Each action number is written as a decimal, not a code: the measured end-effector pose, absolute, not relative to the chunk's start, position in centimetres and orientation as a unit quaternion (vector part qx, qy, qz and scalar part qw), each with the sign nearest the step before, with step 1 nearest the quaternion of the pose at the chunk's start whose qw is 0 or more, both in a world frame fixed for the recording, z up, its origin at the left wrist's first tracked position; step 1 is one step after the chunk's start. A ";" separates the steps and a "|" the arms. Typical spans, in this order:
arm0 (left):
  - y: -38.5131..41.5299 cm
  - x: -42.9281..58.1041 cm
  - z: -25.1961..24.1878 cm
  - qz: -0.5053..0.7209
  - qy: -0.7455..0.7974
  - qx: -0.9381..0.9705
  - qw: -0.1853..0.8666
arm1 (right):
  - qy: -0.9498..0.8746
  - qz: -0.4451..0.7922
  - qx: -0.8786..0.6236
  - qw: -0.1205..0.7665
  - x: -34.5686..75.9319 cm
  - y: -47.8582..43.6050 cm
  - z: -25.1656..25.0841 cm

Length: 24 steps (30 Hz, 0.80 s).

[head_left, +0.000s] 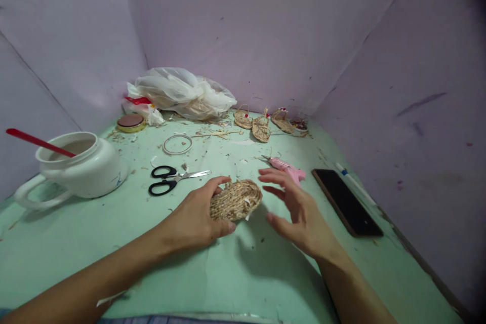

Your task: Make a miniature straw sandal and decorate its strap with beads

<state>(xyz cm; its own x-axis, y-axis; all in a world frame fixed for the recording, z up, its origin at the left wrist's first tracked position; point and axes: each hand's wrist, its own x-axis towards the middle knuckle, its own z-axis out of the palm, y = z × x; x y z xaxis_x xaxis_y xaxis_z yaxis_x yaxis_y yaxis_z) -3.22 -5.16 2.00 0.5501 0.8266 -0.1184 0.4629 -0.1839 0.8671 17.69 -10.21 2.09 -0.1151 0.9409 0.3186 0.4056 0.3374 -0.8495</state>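
Observation:
A small oval piece of woven straw [236,201], shaped like a slipper sole, is held just above the green tabletop. My left hand [205,212] grips its left end, thumb at the near edge and fingers at the far edge. White scraps cling to the sole's right part. To its right, my right hand [294,207] is open, fingers spread and apart from the sole. Just beyond that hand lies a pink glue gun [284,167], partly covered by the fingers. Black-handled scissors [172,177] rest left of the sole, blades pointing right.
A white mug-like pot [91,172] with a red stick [38,142] stands at left. A phone [347,202] and a white pen [355,182] lie at right. Behind are a ring [177,135], a round tin [131,122], a plastic bag [182,91] and small straw slippers [260,129].

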 end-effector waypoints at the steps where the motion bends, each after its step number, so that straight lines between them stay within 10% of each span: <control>1: -5.2 -3.2 1.9 0.202 0.444 0.744 0.457 | -0.672 0.258 -0.503 0.480 17.7 -10.3 2.1; 24: -4.6 -2.2 1.7 0.342 0.348 0.330 0.808 | -0.326 0.602 -0.449 0.575 14.9 -9.2 0.6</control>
